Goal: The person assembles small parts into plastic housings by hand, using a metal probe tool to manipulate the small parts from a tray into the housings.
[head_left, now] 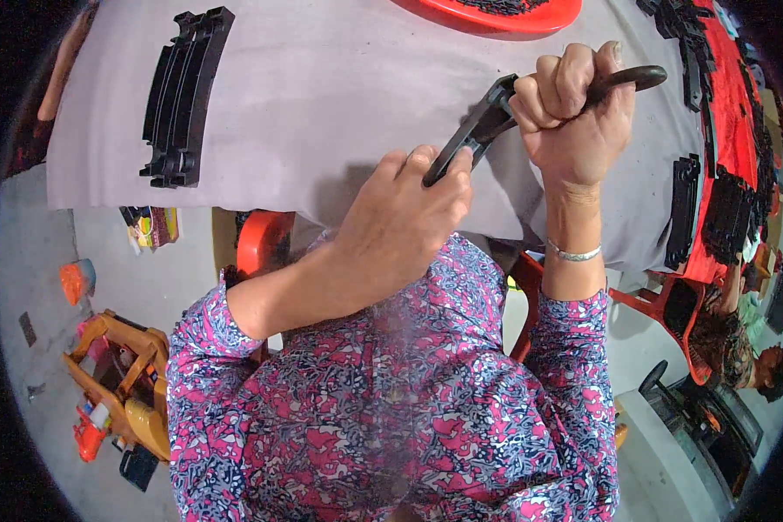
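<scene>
My left hand (400, 230) grips the near end of a black curved plastic track piece (478, 126), held above the front edge of the grey table (322, 87). My right hand (574, 109) is closed on the far part of the same piece, whose rounded end (639, 78) sticks out past the fingers to the right. A silver bracelet (574, 254) circles my right wrist. Both sleeves are pink and blue patterned.
A stack of black curved track pieces (183, 96) lies on the table at the left. More black pieces (683, 209) sit at the right beside a red surface (739, 130). A red tray (505, 13) is at the back. Toys (122, 383) lie on the floor; another person (739, 339) sits at the right.
</scene>
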Tool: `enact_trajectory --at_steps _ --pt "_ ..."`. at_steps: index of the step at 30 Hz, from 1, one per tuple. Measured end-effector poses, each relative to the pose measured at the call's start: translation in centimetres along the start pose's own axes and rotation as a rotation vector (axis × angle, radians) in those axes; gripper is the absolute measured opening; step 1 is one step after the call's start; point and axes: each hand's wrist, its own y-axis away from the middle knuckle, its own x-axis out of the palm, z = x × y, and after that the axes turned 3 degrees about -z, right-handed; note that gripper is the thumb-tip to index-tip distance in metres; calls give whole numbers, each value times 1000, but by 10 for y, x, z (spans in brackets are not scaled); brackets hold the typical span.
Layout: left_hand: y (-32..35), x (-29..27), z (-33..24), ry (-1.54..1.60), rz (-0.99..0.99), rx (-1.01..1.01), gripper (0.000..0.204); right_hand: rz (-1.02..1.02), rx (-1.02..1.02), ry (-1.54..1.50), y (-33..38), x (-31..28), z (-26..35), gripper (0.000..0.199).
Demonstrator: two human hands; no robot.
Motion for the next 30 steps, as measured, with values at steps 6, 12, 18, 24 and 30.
enact_trajectory --at_steps 6,12,18,24,30 --pt "0 3 -2 2 -1 -14 32 46 -13 -3 7 4 0 54" --pt "0 6 -1 9 -27 -16 33 29 -26 19 12 14 -2 53" --pt "0 7 1 44 -10 -27 33 132 -200 134 13 21 -11 41" --pt "-2 7 5 80 9 -23 38 174 -137 215 9 23 -11 37" --pt "-4 7 2 122 -38 -38 37 -19 32 20 1 1 -2 48"
